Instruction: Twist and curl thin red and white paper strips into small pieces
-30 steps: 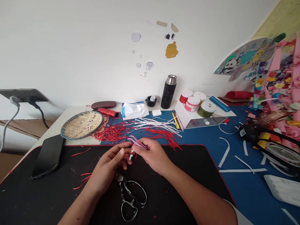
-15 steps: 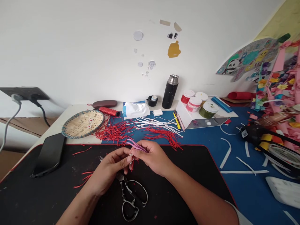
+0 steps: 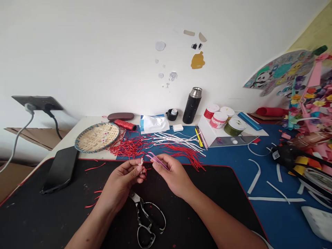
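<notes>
Between the thumb and fingers of my left hand [image 3: 129, 176] is a small knotted piece of white and red cord [image 3: 140, 165]. My right hand [image 3: 172, 174] is closed around pink tweezers [image 3: 158, 161], whose tips point left and stand a little apart from the cord. Below my hands, scissors [image 3: 147, 218] with black-and-white handles lie on the black mat [image 3: 197, 221]; my left hand partly hides their blades. Loose red cords [image 3: 129, 147] and white cords [image 3: 176, 141] lie just beyond my hands.
A woven basket [image 3: 97, 137] and a black phone [image 3: 60, 170] are at left. Behind stand a red thread spool [image 3: 125, 125], a black thermos [image 3: 192, 105] and paint jars [image 3: 218, 119] on a white box. White strips [image 3: 276, 199] lie at right.
My right hand and the tweezers have drawn back to the right, away from the knotted cord, which now shows more plainly in my left hand. The whole view has shifted slightly.
</notes>
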Action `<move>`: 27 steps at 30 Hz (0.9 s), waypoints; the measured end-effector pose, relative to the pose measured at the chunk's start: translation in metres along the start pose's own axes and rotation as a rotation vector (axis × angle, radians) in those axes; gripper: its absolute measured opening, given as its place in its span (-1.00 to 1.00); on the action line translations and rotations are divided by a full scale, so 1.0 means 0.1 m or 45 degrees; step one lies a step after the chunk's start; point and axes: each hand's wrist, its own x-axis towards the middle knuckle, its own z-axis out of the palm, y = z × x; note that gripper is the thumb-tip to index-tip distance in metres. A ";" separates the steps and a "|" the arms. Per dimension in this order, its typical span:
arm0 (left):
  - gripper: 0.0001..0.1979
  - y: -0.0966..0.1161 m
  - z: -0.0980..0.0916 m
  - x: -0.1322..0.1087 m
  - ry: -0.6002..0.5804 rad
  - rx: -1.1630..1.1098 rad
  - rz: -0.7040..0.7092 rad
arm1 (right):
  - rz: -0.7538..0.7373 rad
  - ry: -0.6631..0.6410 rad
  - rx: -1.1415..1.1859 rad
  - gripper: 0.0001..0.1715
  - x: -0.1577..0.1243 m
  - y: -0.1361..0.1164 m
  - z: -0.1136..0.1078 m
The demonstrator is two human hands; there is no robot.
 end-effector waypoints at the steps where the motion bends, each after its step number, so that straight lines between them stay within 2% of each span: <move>1: -0.53 0.00 0.00 0.00 0.017 -0.020 -0.002 | -0.005 -0.005 -0.006 -0.64 0.00 0.00 0.00; 7: -0.56 0.00 0.00 0.01 0.032 -0.028 0.010 | -0.069 -0.067 -0.192 -0.57 -0.05 -0.04 0.01; 14: -0.65 -0.04 -0.05 0.01 0.022 0.221 0.168 | -0.192 -0.102 -0.446 -0.61 -0.08 -0.05 0.01; 27: -0.71 -0.04 -0.08 -0.03 0.014 0.268 0.213 | -0.293 -0.104 -0.611 -0.63 -0.07 -0.06 -0.02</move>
